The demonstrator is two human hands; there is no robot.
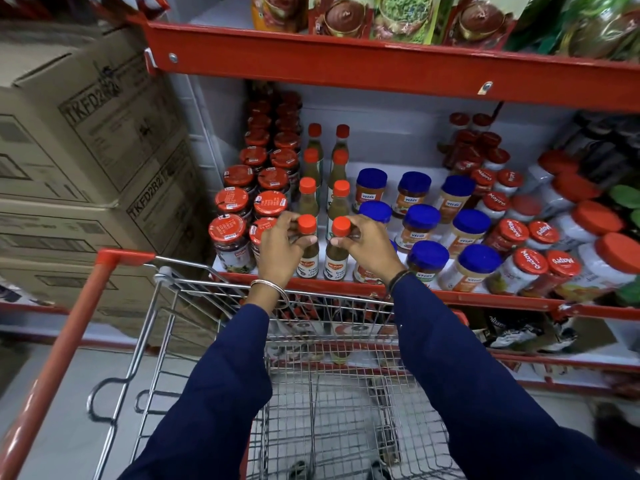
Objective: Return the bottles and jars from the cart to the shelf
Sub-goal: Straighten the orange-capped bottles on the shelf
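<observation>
Shop aisle: nearest us the cart (221,341) looks empty. Beyond it, our left hand (282,251) and right hand (369,249) each grip a sauce bottle (307,249), (336,252) on the shelf's (485,298) front edge, so we judge restocking nearly done.

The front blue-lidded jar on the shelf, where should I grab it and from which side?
Grip the front blue-lidded glass jar around its wide round lid, coming from above and the front: neighbouring jars crowd both flanks, while the top stands clear.
</observation>
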